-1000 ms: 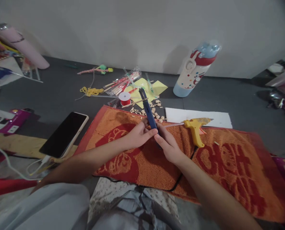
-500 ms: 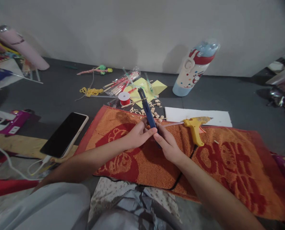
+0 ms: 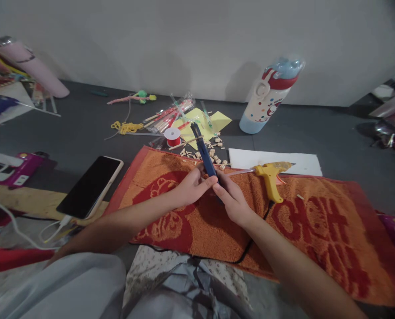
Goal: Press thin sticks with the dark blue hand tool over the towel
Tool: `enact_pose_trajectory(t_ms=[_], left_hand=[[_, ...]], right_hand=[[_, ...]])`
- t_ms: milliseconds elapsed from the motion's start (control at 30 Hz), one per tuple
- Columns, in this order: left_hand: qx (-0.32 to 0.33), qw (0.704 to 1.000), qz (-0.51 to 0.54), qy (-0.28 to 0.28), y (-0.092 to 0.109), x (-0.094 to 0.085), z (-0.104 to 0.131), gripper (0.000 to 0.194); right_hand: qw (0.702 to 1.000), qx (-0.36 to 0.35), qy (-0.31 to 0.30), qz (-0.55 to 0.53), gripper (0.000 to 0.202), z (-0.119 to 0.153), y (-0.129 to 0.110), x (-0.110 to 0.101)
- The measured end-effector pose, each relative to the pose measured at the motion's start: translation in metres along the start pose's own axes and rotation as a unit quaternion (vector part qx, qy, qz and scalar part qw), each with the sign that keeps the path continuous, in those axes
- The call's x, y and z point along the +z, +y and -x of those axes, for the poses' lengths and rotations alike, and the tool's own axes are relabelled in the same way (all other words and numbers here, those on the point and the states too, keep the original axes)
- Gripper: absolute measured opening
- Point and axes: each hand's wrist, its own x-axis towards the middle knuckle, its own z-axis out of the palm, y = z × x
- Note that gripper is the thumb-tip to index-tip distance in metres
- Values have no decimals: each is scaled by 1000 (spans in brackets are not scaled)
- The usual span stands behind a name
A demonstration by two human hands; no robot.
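Both my hands hold a long dark blue hand tool [image 3: 207, 157] with a black tip, slanting up and away over the towel; I cannot make out its exact kind. My left hand [image 3: 195, 185] grips its lower part from the left, thumb along its near side. My right hand [image 3: 232, 199] closes on it from the right, the two thumbs nearly meeting. A thin wooden stick [image 3: 184, 143] crosses at the tool's tip. Small cut wooden pieces [image 3: 214, 155] lie scattered just beyond the hands. The tool's lower end is partly hidden by my fingers.
An orange towel [image 3: 317, 248] lies beneath the hands, with a yellow glue gun [image 3: 269, 177] by a white board [image 3: 303, 165]. Behind are a red ribbon spool [image 3: 173, 138], yellow paper [image 3: 221, 120] and a bottle [image 3: 267, 99]. A phone [image 3: 89, 186] lies left.
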Motion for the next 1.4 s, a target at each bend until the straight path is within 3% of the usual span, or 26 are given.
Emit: enact_pose_trajectory(t_ms=[233, 333, 400, 533, 633, 700, 767, 900, 1000, 1400], left_hand=[[-75, 991, 101, -41, 6, -3, -3, 64], [-44, 997, 47, -34, 10, -11, -1, 57], [17, 998, -66, 0, 15, -18, 2, 49], [155, 927, -326, 102, 25, -34, 5, 25], [228, 869, -387, 209, 32, -48, 2, 15], [234, 855, -397, 238, 35, -59, -4, 20], [199, 879, -385, 199, 37, -71, -11, 26], [93, 962, -247, 69, 33, -91, -23, 43], [57, 986, -158, 9, 29, -97, -27, 47], [36, 997, -62, 28, 32, -98, -23, 40]], right_hand=[[999, 18, 11, -51, 64, -3, -1, 2], [998, 12, 16, -65, 64, -1, -4, -1], [998, 14, 30, -57, 64, -1, -5, -5], [998, 34, 48, -27, 69, 0, -2, -12], [998, 41, 49, 8, 74, 1, 1, -16], [998, 42, 37, 34, 75, 2, 1, -18], [998, 35, 13, 54, 73, 3, 0, -19], [996, 2, -55, 73, 68, 4, -3, -23], [993, -4, -82, 82, 68, 5, -3, -24], [988, -31, -125, 83, 66, 7, 4, -29]])
